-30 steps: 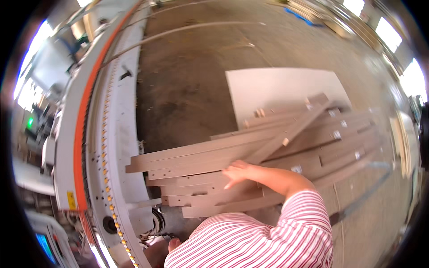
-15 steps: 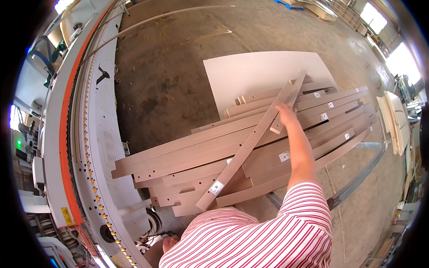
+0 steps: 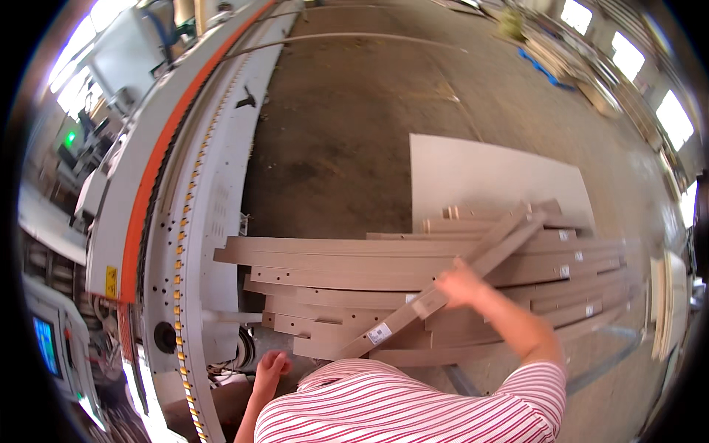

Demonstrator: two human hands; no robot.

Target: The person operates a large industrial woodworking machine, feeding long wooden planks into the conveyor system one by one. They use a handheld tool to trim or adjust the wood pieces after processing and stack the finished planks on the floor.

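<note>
My right hand (image 3: pixel 459 285) is closed around a brown wooden strip (image 3: pixel 496 255), slanted and slightly blurred, above the pile. Beneath it a longer strip (image 3: pixel 395 325) with a white label lies diagonally across the stack of brown boards (image 3: pixel 340 269). The boards lie mostly side to side in uneven layers; several have drilled holes and white labels. My left hand (image 3: pixel 273 363) is at the lower left, fingers curled in with nothing visible in them, near the pile's front left corner and touching no board.
A long white machine (image 3: pixel 151 214) with an orange band and a row of yellow pieces runs along the left. A control screen (image 3: pixel 46 343) is at lower left. A pale panel (image 3: pixel 480 173) lies beneath the pile's far side. Other panels (image 3: pixel 668 303) stand at right.
My right hand has drawn the shorter strip nearer and to the left, along the diagonal one. My left hand has risen more fully into view. The whole view has turned.
</note>
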